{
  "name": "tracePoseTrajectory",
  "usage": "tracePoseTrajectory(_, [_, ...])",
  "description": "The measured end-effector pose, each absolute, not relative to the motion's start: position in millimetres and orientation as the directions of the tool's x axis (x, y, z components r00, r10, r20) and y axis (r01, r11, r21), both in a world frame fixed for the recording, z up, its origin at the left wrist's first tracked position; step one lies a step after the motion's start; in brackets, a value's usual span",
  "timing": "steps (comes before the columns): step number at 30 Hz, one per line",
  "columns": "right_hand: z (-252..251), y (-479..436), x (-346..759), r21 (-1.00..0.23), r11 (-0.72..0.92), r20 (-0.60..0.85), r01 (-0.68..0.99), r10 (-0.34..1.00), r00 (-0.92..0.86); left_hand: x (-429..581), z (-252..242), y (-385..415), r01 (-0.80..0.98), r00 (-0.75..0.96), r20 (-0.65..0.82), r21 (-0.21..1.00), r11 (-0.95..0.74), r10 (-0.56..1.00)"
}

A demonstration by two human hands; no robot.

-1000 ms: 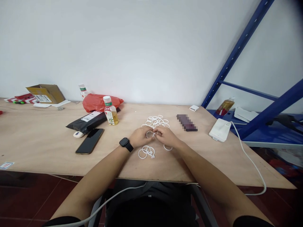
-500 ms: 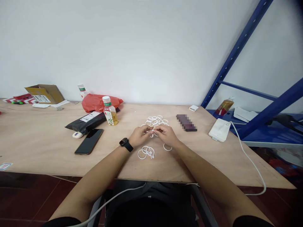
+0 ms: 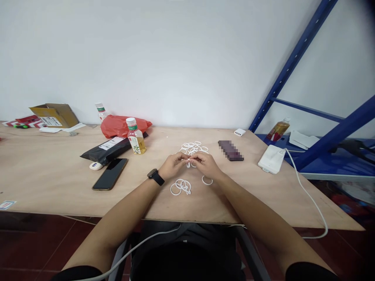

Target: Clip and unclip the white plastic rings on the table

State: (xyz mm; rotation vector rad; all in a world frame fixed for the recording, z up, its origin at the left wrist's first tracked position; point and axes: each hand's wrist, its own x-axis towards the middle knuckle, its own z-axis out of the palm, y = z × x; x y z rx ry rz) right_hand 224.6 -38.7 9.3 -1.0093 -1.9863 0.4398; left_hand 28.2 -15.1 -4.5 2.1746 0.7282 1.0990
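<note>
My left hand (image 3: 173,165) and my right hand (image 3: 206,164) meet fingertip to fingertip above the table. Both are closed in a pinch on a small white ring (image 3: 188,164), mostly covered by the fingers. Just beyond them lies a pile of white rings (image 3: 194,147), partly hidden behind my hands. Closer to me is a small cluster of white rings (image 3: 181,187), with small loops on its right side. One single white ring (image 3: 207,180) rests by my right wrist.
Left of my hands are a phone (image 3: 110,174), a black parcel (image 3: 107,150), a drink bottle (image 3: 136,136) and a red plastic bag (image 3: 117,125). On the right lie a blurred dark object (image 3: 231,150) and a white power bank (image 3: 272,159) with a cable. A blue rack (image 3: 293,58) stands at right.
My hands stay together at the same spot, with only slight finger movement around the white ring. The whole view has shifted up a little.
</note>
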Motion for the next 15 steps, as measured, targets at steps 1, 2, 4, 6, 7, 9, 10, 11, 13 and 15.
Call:
tracePoseTrajectory(1, [11.8, -37.2, 228.3, -0.595, 0.609, 0.527, 0.525, 0.789, -0.317, 27.5, -4.2, -13.6, 0.246, 0.494, 0.549, 0.656, -0.714, 0.675])
tracePoseTrajectory(2, [14.6, -35.6, 233.5, -0.571, 0.593, 0.512, 0.567, 0.798, -0.318, 26.4, -4.4, -11.5, 0.307, 0.474, 0.583, 0.593, -0.744, 0.66])
tracePoseTrajectory(4, [20.1, -32.1, 247.9, -0.534, 0.524, 0.422, 0.664, 0.845, -0.328, 23.6, -6.9, -5.9, 0.464, 0.43, 0.625, 0.466, -0.753, 0.652])
tracePoseTrajectory(6, [23.6, -28.9, 264.8, -0.529, 0.427, 0.247, 0.734, 0.904, -0.348, 20.9, -11.7, 0.1, 0.595, 0.392, 0.613, 0.4, -0.697, 0.686])
tracePoseTrajectory(7, [24.2, -27.6, 272.7, -0.522, 0.385, 0.16, 0.761, 0.921, -0.356, 20.0, -14.6, 2.7, 0.639, 0.386, 0.593, 0.38, -0.668, 0.706])
tracePoseTrajectory(9, [23.0, -25.7, 284.2, -0.488, 0.341, 0.013, 0.804, 0.923, -0.384, 19.3, -20.1, 6.4, 0.683, 0.398, 0.541, 0.365, -0.633, 0.741])
tracePoseTrajectory(10, [21.4, -25.1, 287.0, -0.471, 0.328, -0.044, 0.819, 0.919, -0.393, 19.5, -22.2, 7.4, 0.685, 0.413, 0.516, 0.366, -0.63, 0.75])
tracePoseTrajectory(11, [19.3, -24.9, 287.7, -0.459, 0.32, -0.088, 0.828, 0.912, -0.401, 19.9, -23.6, 7.8, 0.679, 0.429, 0.498, 0.373, -0.632, 0.754])
tracePoseTrajectory(13, [14.5, -25.2, 284.1, -0.472, 0.319, -0.132, 0.822, 0.896, -0.424, 20.8, -24.5, 7.3, 0.656, 0.448, 0.484, 0.393, -0.644, 0.752])
tracePoseTrajectory(15, [10.3, -26.1, 277.0, -0.522, 0.331, -0.149, 0.786, 0.872, -0.466, 21.7, -22.9, 5.2, 0.636, 0.451, 0.491, 0.408, -0.655, 0.745])
